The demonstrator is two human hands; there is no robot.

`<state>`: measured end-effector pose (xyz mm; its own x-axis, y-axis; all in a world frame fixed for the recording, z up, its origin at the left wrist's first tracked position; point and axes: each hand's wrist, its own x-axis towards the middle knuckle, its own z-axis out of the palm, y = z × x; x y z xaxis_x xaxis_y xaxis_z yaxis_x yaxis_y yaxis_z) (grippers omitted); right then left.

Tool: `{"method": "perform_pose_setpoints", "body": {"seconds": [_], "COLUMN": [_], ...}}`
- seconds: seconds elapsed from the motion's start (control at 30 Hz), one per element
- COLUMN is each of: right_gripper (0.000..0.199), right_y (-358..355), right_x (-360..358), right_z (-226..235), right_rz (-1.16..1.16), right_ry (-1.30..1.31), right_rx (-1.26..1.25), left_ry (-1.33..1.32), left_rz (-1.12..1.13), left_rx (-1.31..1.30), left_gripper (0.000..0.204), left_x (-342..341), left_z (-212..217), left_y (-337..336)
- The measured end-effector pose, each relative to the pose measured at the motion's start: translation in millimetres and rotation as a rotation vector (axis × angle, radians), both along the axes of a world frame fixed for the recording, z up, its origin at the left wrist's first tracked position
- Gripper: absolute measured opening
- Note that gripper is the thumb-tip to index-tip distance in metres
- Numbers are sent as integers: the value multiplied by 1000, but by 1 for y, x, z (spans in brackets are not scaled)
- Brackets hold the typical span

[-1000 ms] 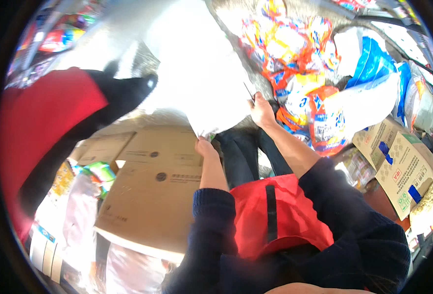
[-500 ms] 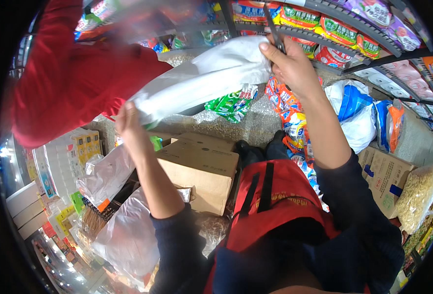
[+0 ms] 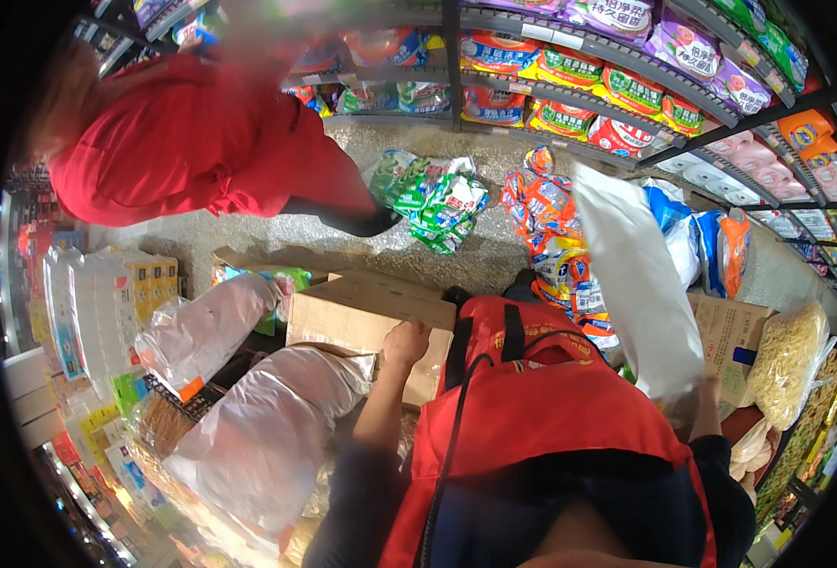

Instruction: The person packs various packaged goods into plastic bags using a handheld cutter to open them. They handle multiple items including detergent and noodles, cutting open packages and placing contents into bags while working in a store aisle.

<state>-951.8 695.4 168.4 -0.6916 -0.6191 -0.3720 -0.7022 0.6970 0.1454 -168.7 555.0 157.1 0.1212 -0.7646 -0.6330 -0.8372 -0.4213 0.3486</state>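
Observation:
A long white plastic bag (image 3: 638, 284) stretches from above the bright packets down to my right hand (image 3: 709, 390). That hand grips the bag's lower end, and its fingers are largely hidden. My left hand (image 3: 406, 343) is a closed fist in front of a cardboard box (image 3: 376, 301); whatever it may hold does not show. Close to its wrist lies a large translucent plastic bag (image 3: 276, 435), full and bulging. A red apron (image 3: 542, 398) covers my front. The dark blade seen earlier in my right hand is out of sight.
Green packets (image 3: 437, 199) and orange-blue packets (image 3: 551, 227) lie on the floor. Shelves (image 3: 551, 85) of bagged goods run behind. A co-worker in red (image 3: 191, 142) bends at the left. A second carton (image 3: 736, 336) and a bag of yellowish pieces (image 3: 795, 364) stand at the right.
The white bag, earlier stretched between both hands, now hangs at the right. My left hand has let it go and come down by the box; my right hand has drawn back low. The co-worker has shifted.

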Motion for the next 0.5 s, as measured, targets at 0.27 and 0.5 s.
{"method": "perform_pose_setpoints", "body": {"seconds": [0.27, 0.5], "right_gripper": [48, 35], "right_y": [-120, -295], "right_x": [77, 418], "right_z": [8, 69], "right_rz": [-167, 707], "right_ry": [-490, -1180], "right_rx": [-497, -58], "left_ry": [26, 222], "left_rz": [-9, 211], "left_rx": [-48, -521], "left_gripper": [35, 20], "left_x": [-6, -30], "left_z": [26, 104], "left_y": [-27, -43]}}
